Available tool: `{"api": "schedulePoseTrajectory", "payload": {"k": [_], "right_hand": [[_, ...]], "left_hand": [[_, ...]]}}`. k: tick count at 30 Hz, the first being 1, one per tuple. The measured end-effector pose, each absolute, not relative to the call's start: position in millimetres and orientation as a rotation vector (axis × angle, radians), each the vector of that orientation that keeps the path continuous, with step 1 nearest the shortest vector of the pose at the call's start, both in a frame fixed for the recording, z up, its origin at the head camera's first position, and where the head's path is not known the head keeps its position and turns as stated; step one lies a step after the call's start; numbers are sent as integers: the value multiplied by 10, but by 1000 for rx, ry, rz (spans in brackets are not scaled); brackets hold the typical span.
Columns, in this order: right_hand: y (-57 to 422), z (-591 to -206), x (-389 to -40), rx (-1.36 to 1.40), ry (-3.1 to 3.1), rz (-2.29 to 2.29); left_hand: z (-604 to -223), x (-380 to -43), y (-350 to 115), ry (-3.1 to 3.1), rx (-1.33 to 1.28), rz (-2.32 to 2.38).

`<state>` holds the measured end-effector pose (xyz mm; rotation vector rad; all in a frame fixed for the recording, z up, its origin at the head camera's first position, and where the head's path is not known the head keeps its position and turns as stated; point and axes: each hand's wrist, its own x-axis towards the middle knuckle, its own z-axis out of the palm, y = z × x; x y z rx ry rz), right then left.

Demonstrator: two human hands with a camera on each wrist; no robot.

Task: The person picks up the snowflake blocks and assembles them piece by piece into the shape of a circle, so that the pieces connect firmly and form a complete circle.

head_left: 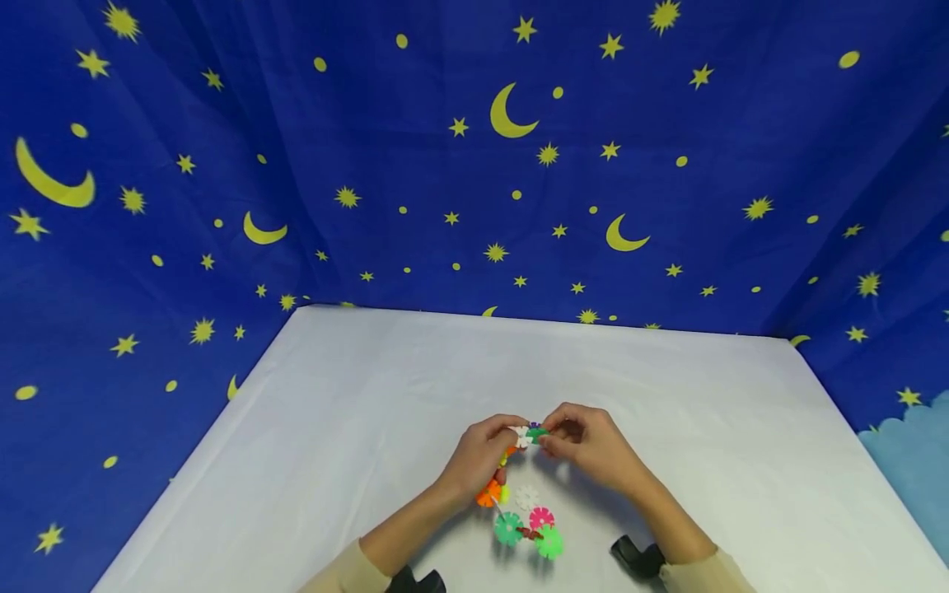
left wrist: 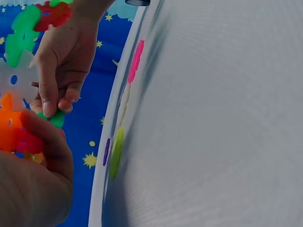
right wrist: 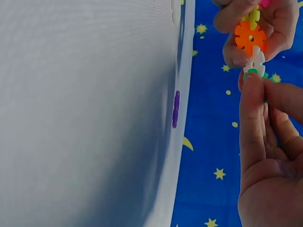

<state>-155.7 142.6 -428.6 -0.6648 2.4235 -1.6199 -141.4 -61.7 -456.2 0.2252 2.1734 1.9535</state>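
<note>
My left hand (head_left: pixel 480 455) grips a chain of slotted plastic snowflake discs. An orange disc (right wrist: pixel 250 39) and a white disc (right wrist: pixel 256 61) of the chain show between its fingers. Thumb and fingertips of my right hand (head_left: pixel 593 445) pinch a green disc (left wrist: pixel 57 119), which meets the edge of the white disc. From the left hand the chain runs down toward me, past another orange disc (head_left: pixel 488 493) to a teal disc (head_left: pixel 508 529), a red disc (head_left: pixel 529 534) and a bright green disc (head_left: pixel 550 542). The left fingers partly cover the chain's middle.
Loose discs lie flat on the white table (head_left: pixel 385 371): a pink one (left wrist: pixel 136 61), a white one (left wrist: pixel 124 104), a yellow one (left wrist: pixel 116 152) and a purple one (right wrist: pixel 176 109). A blue star-patterned curtain (head_left: pixel 445 165) stands behind the table.
</note>
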Motion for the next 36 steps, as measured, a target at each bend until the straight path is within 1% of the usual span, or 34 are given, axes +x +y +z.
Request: {"api": "schedulePoseTrajectory", "payload": {"k": [4,8,16,23,30,34,36], "right_hand": [[1471,-4426,-1638,-664,2444,-1598],[1511,-4471,-1677,-676,2494,-1489],[1495,-4542,-1674,-987,2372,-1127],[1422,-4563,-1620,-1131,2382,-924],[1406,-4559,-1591,-1127,2386,-870],[1412,-4559,-1581,-1131,2382,-864],[1420,-4555,-1585,-1125,2385,-855]], "left_hand": [[-4550,-1428,-627,2168,201,1997],[-4517,-1429,-624,2144,158,2048],[-4460,-1406,-622,2147,166,2035],[-4541,-1445,-629,2141,179,2047],[-4575,-1431,-623,2142,174,2051],[-4410,-1347,-612,2181,174,2018],[-4415,-1348,-615,2200,178,1999]]}}
